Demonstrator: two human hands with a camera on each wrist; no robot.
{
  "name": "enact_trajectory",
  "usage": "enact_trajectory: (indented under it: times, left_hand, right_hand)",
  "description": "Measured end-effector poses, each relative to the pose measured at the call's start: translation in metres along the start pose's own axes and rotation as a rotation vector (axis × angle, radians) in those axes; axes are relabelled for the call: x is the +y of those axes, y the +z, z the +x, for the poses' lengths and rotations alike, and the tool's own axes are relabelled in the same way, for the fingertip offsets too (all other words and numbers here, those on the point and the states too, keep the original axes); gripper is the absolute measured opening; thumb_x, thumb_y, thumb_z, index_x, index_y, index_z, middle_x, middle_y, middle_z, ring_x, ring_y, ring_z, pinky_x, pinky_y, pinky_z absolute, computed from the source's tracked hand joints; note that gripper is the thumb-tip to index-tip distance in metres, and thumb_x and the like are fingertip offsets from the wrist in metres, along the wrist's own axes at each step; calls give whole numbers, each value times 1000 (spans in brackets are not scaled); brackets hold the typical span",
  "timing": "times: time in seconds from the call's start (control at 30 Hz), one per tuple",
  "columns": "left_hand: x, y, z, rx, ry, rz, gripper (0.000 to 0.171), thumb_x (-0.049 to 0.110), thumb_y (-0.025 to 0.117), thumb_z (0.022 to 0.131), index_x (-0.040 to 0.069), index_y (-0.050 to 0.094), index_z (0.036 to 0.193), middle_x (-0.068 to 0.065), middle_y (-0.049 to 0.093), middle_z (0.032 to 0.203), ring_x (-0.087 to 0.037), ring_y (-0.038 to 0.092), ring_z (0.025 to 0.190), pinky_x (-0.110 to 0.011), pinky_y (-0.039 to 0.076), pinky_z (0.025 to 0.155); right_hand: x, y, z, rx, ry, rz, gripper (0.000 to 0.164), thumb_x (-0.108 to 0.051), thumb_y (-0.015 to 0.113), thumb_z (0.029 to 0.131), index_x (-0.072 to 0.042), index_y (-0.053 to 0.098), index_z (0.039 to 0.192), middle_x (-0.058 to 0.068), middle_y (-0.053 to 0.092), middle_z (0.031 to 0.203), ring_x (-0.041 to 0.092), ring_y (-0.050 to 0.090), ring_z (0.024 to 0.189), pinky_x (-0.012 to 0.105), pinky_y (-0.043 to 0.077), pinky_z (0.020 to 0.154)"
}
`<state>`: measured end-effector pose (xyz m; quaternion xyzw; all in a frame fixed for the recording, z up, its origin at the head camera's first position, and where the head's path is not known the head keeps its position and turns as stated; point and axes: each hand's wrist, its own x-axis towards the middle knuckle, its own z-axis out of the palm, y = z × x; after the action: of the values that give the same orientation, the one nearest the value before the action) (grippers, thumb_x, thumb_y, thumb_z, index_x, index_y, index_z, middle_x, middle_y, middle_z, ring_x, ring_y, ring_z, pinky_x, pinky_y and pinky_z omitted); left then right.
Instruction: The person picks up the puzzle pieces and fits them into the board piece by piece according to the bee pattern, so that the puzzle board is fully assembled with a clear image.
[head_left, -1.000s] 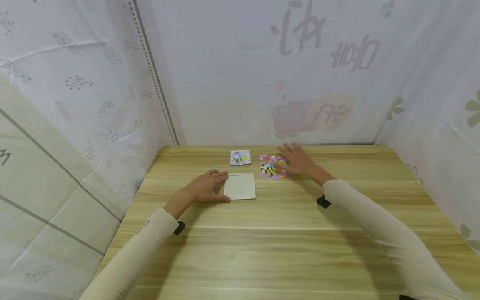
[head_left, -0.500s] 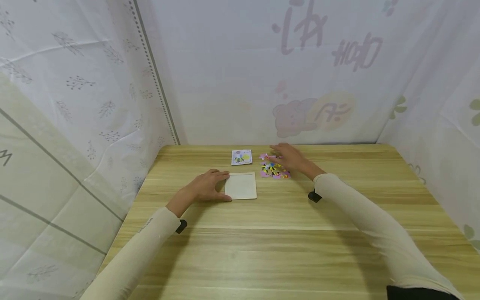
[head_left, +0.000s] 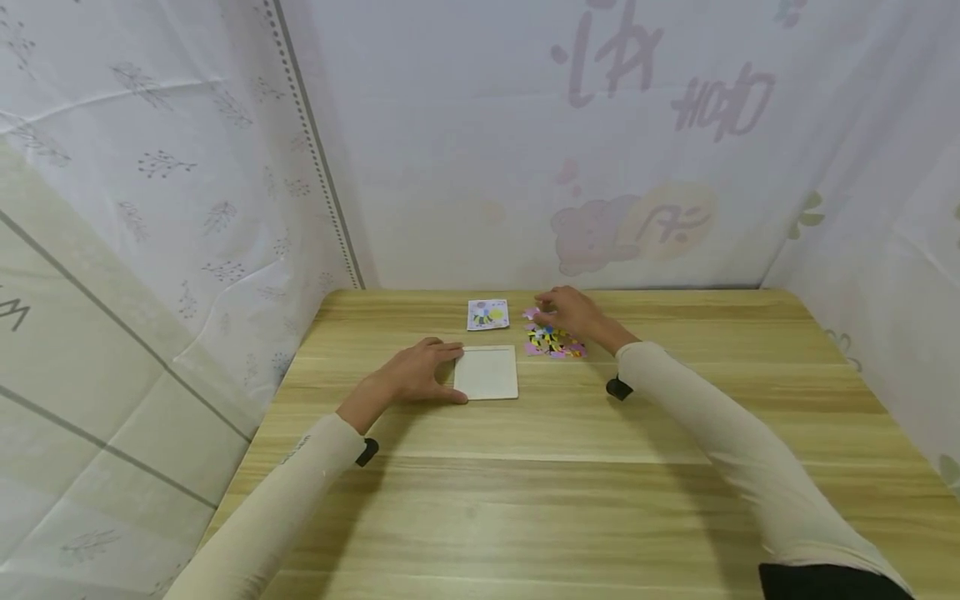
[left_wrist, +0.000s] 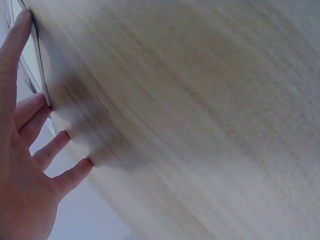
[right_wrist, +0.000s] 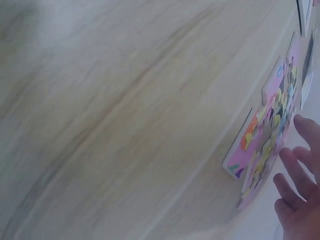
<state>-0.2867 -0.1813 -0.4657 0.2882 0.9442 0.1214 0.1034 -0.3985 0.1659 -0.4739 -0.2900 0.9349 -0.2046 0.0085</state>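
Note:
My left hand (head_left: 415,372) spans the left side of a square white puzzle tray (head_left: 486,373), thumb at the near corner and fingertips at the far one. In the left wrist view the thumb and forefinger touch the tray's edge (left_wrist: 41,65), while the other fingertips rest on the table. My right hand (head_left: 573,312) reaches over the far part of a cluster of jigsaw pieces (head_left: 553,340), pink, yellow and black. In the right wrist view its bent fingers (right_wrist: 295,175) are apart beside the pieces (right_wrist: 250,135), with nothing visible between them. The hand partly covers the back pieces.
A small picture card (head_left: 487,315) with a bee on it lies behind the tray. All of this is on a wood-grain table (head_left: 480,500). Patterned cloth (head_left: 450,167) hangs behind the table and along both sides.
My right hand has moved left across the back of the jigsaw pieces, and its fingers have drawn in. My left hand has stayed at the tray.

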Motion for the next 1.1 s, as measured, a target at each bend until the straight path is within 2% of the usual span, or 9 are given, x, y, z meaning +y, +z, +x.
enact_trajectory:
  times: [0.2,0.37,0.57,0.77,0.87,1.1]
  left_hand:
    - [3,0,1,-10,-1,5,102,72,76,80,13,46,158,-1,42,164,-34,34,151,-58,38,116]
    - [5,0,2,-9,-5,2,102,72,77,80,14,46,158,-1,43,163,-33,34,151,-58,38,116]
    - [5,0,3,-8,1,-5,101,71,77,80,14,47,158,-1,43,163,-33,35,151,-57,38,116]
    - [4,-1,3,-10,3,7,101,71,77,80,13,47,158,-1,43,163,-33,35,150,-55,38,117]
    - [4,-3,1,-12,-1,13,101,70,78,80,13,47,157,-2,43,163,-34,36,150,-56,38,116]
    - [4,-5,0,-13,-1,-4,100,69,79,81,12,48,157,-3,44,162,-35,37,150,-58,38,116]
  right_hand:
    - [-2,4,6,-11,21,10,42,-23,72,100,2,67,134,17,72,121,31,68,110,46,56,95]
    - [-3,5,12,-16,72,39,38,-20,71,101,-2,67,134,14,72,124,29,68,113,44,55,98]
    - [-7,6,13,-22,91,100,35,-15,69,102,-1,67,134,15,72,126,29,68,116,44,54,101]
    - [-13,5,12,-21,131,114,42,-31,70,101,-1,70,130,14,73,123,30,68,113,47,54,99]
    - [-16,6,14,-39,135,111,43,-33,73,99,-2,72,128,13,74,121,28,69,111,47,55,98]
    - [-23,7,20,-51,124,128,40,-20,76,97,0,70,130,14,74,120,28,69,110,44,55,98]
